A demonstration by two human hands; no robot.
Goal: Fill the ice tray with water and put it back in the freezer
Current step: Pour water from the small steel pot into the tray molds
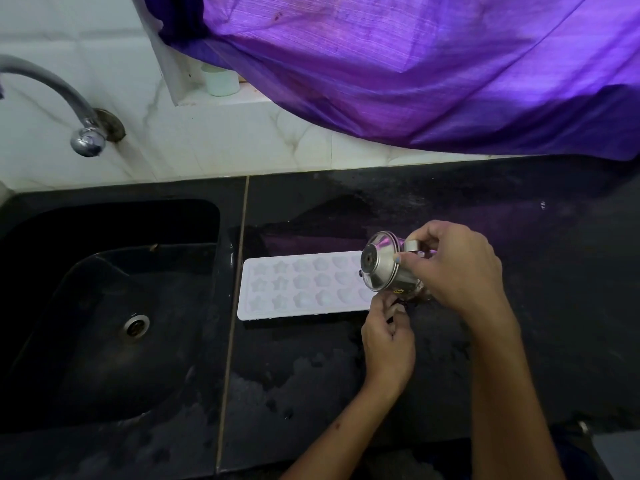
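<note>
A white ice tray (298,287) with star and flower shaped cells lies flat on the black counter, just right of the sink. My right hand (453,268) grips a small steel cup (382,263) by its handle and holds it tipped on its side over the tray's right end, its bottom facing me. My left hand (388,344) rests at the tray's near right corner, fingers curled on the tray's edge. The tray's right end is hidden behind the cup and hands. Whether water is in the cells cannot be told.
A black sink (114,306) with a steel drain lies at the left, and a curved steel tap (69,102) comes out of the white tiled wall above it. A purple curtain (415,64) hangs over the counter's back. The counter (311,393) shows wet patches.
</note>
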